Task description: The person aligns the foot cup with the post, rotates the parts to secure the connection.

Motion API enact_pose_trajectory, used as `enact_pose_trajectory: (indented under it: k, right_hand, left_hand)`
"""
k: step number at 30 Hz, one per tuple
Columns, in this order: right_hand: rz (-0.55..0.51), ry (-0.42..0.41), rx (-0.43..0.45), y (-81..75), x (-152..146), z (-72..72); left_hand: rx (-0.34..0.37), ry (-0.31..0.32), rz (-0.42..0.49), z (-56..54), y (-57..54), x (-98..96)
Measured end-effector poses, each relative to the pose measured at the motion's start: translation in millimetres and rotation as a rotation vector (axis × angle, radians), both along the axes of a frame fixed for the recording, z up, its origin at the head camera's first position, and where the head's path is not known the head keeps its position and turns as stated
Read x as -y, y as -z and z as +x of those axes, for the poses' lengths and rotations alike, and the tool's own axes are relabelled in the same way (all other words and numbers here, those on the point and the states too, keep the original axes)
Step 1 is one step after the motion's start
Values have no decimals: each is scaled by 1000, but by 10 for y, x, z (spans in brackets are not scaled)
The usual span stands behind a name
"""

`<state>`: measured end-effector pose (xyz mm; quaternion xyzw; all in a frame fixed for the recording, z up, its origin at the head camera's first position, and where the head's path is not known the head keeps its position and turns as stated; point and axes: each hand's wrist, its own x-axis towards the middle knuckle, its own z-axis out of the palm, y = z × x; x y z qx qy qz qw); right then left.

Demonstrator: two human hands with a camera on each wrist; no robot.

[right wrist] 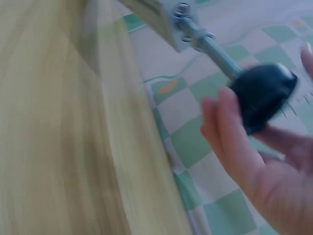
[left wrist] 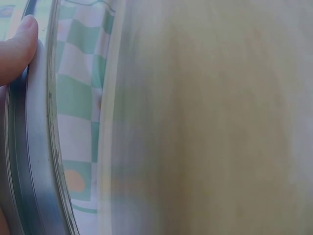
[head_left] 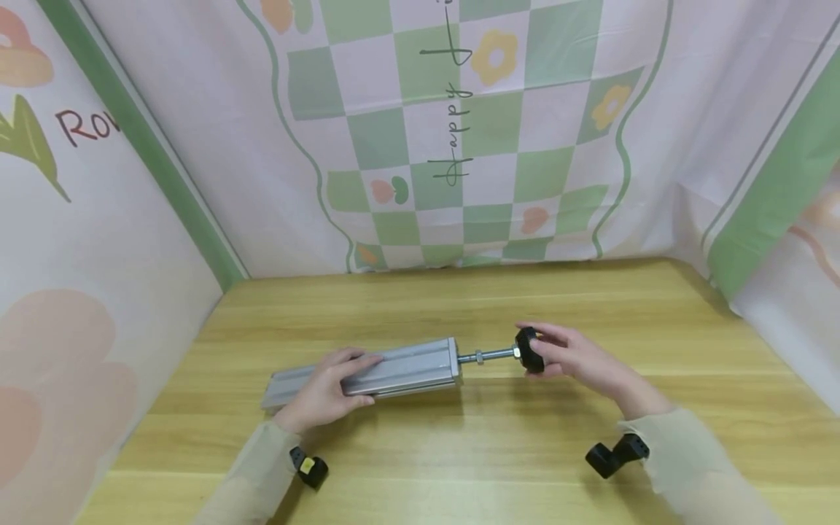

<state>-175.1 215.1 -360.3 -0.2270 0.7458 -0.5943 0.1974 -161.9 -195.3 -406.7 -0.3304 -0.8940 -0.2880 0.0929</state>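
A silver aluminium profile (head_left: 413,368) lies lengthwise in front of me, its right end capped by a flat plate. My left hand (head_left: 331,390) grips the profile near its middle, thumb on the near side and fingers across the top. In the left wrist view a fingertip (left wrist: 27,29) presses on the grooved metal. Out of the end plate (right wrist: 173,22) sticks a threaded rod (head_left: 488,356) with nuts on it, ending in a black levelling foot (right wrist: 259,95). Around that black foot curl the fingers of my right hand (head_left: 577,357); its underside is partly hidden by them.
The wood-grain table (head_left: 407,467) runs beneath both hands. Behind it hangs a green-and-white checked cloth (head_left: 488,124), with printed cloth at the left and right sides too. Each wrist carries a small black camera, such as the right one (head_left: 617,453).
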Motion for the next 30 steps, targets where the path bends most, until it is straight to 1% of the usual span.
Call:
enact_pose_trajectory:
  k: [4,6,8,10,13,17,23,25,30]
  right_hand:
    - [-110,-230,-68,46,-114,-12]
    - [-133,-291,-104,67,-142,-23]
    - [-140,-308,-118,87,-157,-30]
    - [-127,-288,-127,100,-168,-27]
    - [-113,-237,-125,106,-179,-11]
    - [-83,-170,-123,94,-177,9]
    - [6,-72,-117,62,-146,44]
    - [22,-50,-116,55,-136,56]
    - [50,-29,-111,47,-114,84]
  left_hand:
    - [-10,6,-4,-3,12,10]
    - [-8,11,-4,-2,12,13]
    - [-2,10,-4,-3,7,12]
    - [5,6,-7,-4,1,10]
    - [17,-2,-8,-5,-12,2]
    - [13,0,-9,-5,-23,-3]
    - [-42,34,2,-21,-14,3]
    - [-49,39,8,-25,-5,7]
    - [-9,27,43,-16,9,19]
